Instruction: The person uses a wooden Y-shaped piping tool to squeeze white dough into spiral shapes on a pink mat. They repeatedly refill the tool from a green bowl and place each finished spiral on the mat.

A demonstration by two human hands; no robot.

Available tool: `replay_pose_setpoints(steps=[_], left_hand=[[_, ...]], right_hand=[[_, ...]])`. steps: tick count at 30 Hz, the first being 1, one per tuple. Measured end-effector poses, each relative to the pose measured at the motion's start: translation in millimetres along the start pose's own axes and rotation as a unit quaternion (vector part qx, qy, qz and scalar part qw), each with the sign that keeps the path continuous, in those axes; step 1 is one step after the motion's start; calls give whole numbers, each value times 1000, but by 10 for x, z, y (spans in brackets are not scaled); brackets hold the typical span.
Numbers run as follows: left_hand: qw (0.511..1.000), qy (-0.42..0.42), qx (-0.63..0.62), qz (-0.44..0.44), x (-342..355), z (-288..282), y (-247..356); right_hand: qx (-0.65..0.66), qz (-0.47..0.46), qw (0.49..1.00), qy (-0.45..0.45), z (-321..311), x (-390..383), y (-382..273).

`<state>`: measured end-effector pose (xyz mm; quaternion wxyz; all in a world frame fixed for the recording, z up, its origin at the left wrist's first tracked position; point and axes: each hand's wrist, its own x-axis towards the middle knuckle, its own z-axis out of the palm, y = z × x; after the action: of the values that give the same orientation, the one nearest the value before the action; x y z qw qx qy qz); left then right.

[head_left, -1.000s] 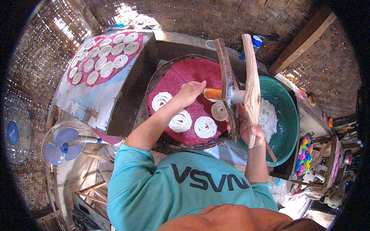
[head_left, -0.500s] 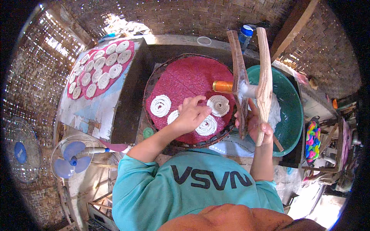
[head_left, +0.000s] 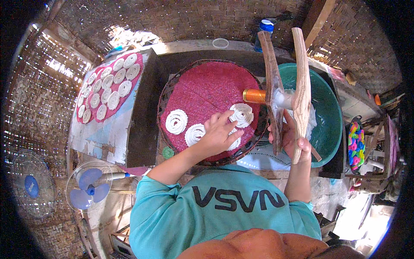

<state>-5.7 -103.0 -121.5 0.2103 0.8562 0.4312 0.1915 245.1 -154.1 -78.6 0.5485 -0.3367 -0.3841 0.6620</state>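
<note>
My right hand (head_left: 299,146) grips a wooden-handled press. It has two long rough handles, a dark one (head_left: 272,82) and a pale one (head_left: 301,69), with an orange metal cylinder (head_left: 254,96) sticking out to the left. White paste is smeared between the handles. My left hand (head_left: 219,133) is open, fingers spread over white coiled rosettes on a round red sheet (head_left: 207,86). Its fingertips are at the edge of the upper right rosette (head_left: 241,115), and it partly hides another below. Further left lie two more rosettes, one (head_left: 176,121) fully in view.
A round woven tray (head_left: 160,101) carries the red sheet. Right of it stands a green basin (head_left: 330,125) with white dough in it. On the left, a board (head_left: 82,140) bears a second red sheet full of rosettes. A blue fan (head_left: 90,190) stands lower left; a blue-capped bottle (head_left: 266,26) is behind.
The whole view has shifted slightly. My left hand's fingers have moved a little toward the upper right rosette and cover more of the lower one. My right hand keeps its grip on the press.
</note>
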Motion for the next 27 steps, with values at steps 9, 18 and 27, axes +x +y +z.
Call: replay_pose_setpoints(steps=[9,18,27], left_hand=[[996,11,78,50,-12,20,46],[990,43,103,88,-68,-136,86],[988,18,119,100,-89,-92,3]], right_hand=[[4,-3,1000,-7,-51,-24,4],[3,-3,1000,-5,-130,-64,-9],[19,-2,1000,2,-151,-85,25]])
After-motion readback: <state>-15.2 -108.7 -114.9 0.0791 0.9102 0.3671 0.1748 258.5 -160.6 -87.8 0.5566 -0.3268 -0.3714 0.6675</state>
